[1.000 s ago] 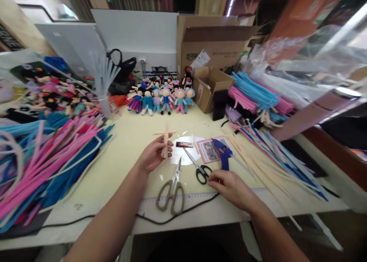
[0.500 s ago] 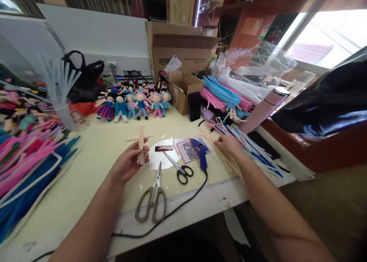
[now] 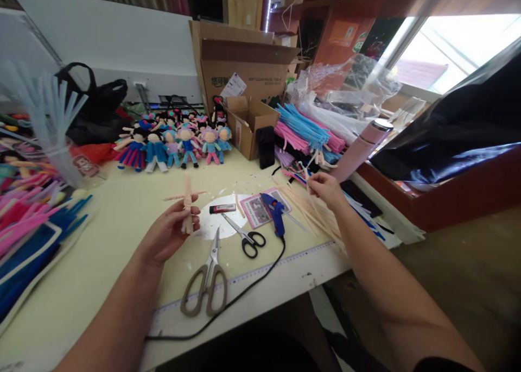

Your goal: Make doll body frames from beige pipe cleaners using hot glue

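Found along the front edge of the pale yellow bench (image 3: 118, 220): a black cable (image 3: 175, 338) crossing a blue-marked ruler strip (image 3: 309, 252), and large steel scissors with grey-beige handles (image 3: 207, 285), tips pointing away from the edge. Noted just beyond: small scissors with black handles (image 3: 246, 236). Observed left of these, left hand (image 3: 169, 228) closed around a peach-coloured, cross-shaped piece of fuzzy strips (image 3: 187, 203), held upright above the bench. Observed toward the right edge, right hand (image 3: 326, 190) with thumb and fingers pinched together, apparently on a thin whitish strip (image 3: 306, 175); too blurred to confirm. Lying mid-bench: a blue glue gun (image 3: 277, 214), partly over a pink-bordered printed card (image 3: 254, 209). Lying under and beside the right hand: loose long peach strips (image 3: 303, 212). Standing toward the back edge: small cloth-like dolls (image 3: 187, 144) in rows, just beside an open brown cardboard box (image 3: 252, 122).
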`<control>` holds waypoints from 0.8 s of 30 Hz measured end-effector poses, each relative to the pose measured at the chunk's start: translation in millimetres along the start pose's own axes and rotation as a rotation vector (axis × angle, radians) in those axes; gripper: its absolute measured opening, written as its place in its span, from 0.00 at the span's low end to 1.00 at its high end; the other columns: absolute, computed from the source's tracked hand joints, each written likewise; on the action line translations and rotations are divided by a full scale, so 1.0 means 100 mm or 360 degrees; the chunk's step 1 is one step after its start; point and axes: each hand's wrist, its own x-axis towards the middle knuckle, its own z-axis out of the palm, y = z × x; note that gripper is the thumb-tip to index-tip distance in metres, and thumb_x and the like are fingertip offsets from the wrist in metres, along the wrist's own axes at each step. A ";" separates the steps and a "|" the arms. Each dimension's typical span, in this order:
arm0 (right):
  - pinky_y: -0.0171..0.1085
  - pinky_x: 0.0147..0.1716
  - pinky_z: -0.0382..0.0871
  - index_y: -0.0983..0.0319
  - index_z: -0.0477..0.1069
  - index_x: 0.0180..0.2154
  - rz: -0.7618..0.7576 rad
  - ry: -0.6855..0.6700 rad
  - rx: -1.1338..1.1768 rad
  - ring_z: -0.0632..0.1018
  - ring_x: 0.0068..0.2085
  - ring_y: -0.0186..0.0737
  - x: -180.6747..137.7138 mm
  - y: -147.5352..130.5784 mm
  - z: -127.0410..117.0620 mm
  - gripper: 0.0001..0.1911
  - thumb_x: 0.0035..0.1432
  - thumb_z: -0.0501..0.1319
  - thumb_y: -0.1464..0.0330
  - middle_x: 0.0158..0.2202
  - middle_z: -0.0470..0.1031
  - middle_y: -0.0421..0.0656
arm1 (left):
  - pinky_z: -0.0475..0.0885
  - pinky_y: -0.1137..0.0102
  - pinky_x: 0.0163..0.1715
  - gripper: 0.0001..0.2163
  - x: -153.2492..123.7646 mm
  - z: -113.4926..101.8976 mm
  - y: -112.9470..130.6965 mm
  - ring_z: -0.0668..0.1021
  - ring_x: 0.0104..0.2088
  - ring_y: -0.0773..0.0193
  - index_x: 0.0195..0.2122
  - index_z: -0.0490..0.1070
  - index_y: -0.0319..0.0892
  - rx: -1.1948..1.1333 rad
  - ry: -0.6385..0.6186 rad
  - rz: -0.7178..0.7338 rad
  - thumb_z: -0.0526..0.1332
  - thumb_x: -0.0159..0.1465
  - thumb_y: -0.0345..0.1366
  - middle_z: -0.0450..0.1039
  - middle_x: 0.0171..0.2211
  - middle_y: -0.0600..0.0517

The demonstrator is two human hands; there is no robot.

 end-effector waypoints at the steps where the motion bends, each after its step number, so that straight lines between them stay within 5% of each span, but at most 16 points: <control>1: 0.30 0.20 0.64 0.62 0.66 0.30 -0.0025 0.0067 0.0187 0.71 0.21 0.32 0.00 -0.01 -0.04 0.11 0.50 0.55 0.61 0.21 0.70 0.38 | 0.73 0.70 0.25 0.16 0.00 0.00 0.00 0.74 0.24 0.68 0.45 0.70 0.41 0.0001 0.0001 -0.0003 0.60 0.54 0.25 0.70 0.28 0.52; 5: 0.29 0.22 0.67 0.60 0.61 0.30 -0.0130 0.0289 0.0827 0.74 0.25 0.31 -0.02 -0.09 -0.18 0.11 0.47 0.59 0.61 0.30 0.75 0.41 | 0.73 0.71 0.25 0.16 0.01 0.00 0.00 0.74 0.24 0.68 0.45 0.70 0.41 0.0017 0.0003 -0.0014 0.60 0.54 0.25 0.70 0.28 0.53; 11: 0.28 0.16 0.60 0.60 0.61 0.29 -0.0263 0.0468 0.0920 0.70 0.19 0.29 -0.08 -0.31 -0.45 0.07 0.47 0.59 0.66 0.25 0.74 0.38 | 0.74 0.70 0.26 0.16 0.01 0.00 0.00 0.74 0.25 0.68 0.44 0.70 0.41 0.0035 0.0015 -0.0006 0.60 0.54 0.26 0.71 0.28 0.52; 18: 0.31 0.20 0.61 0.61 0.66 0.28 -0.0299 0.0346 0.0547 0.68 0.21 0.31 -0.01 -0.40 -0.57 0.05 0.46 0.60 0.68 0.23 0.72 0.38 | 0.73 0.71 0.26 0.15 0.01 0.01 -0.01 0.74 0.24 0.68 0.44 0.70 0.41 0.0062 -0.0012 0.0008 0.59 0.55 0.26 0.71 0.29 0.52; 24: 0.34 0.32 0.65 0.62 0.73 0.31 -0.0311 0.0175 -0.0332 0.73 0.31 0.37 0.17 -0.26 -0.31 0.06 0.50 0.59 0.68 0.28 0.75 0.41 | 0.74 0.70 0.25 0.15 0.01 0.01 0.00 0.74 0.24 0.68 0.44 0.70 0.41 0.0067 0.0003 0.0019 0.59 0.54 0.25 0.70 0.28 0.52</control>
